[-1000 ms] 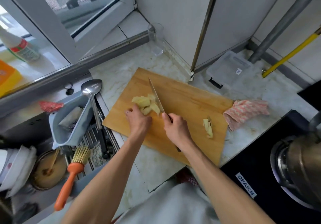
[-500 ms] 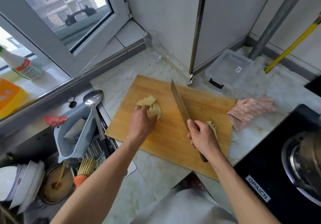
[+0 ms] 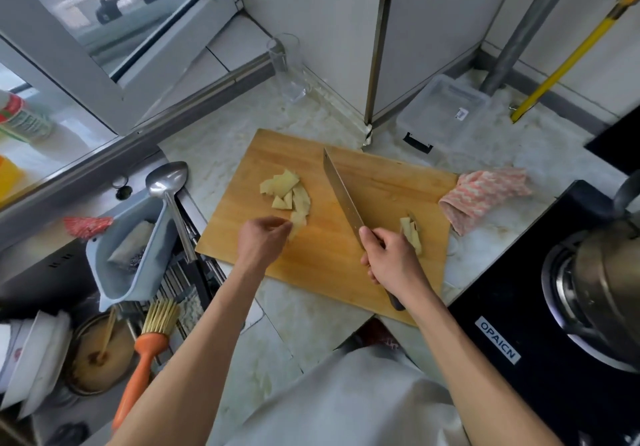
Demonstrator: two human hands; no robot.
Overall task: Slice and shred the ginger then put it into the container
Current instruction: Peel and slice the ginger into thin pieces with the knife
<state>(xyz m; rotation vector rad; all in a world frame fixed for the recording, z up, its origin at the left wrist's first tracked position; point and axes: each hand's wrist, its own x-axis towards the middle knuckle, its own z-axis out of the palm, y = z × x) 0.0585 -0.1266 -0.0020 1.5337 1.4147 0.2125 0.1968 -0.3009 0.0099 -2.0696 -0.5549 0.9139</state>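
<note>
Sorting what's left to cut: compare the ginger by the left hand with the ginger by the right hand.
The left ginger pile is larger, flat slices fanned out; the left hand touches its near end. The right ginger pile is smaller, partly hidden behind the right hand, which grips the knife. Both lie on the cutting board.

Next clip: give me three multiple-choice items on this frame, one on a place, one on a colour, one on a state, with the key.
1. Where do the ginger slices lie?
A. On the cutting board
B. In the clear container
C. In the sink

2. What colour is the brush handle?
A. Blue
B. Orange
C. White

3. What does the right hand hold?
A. Nothing
B. The cloth
C. The knife

Key: 1 A, the slices rest on wood; 2 B, orange below the bristles; 3 C, its fingers wrap the knife's grip.
</note>
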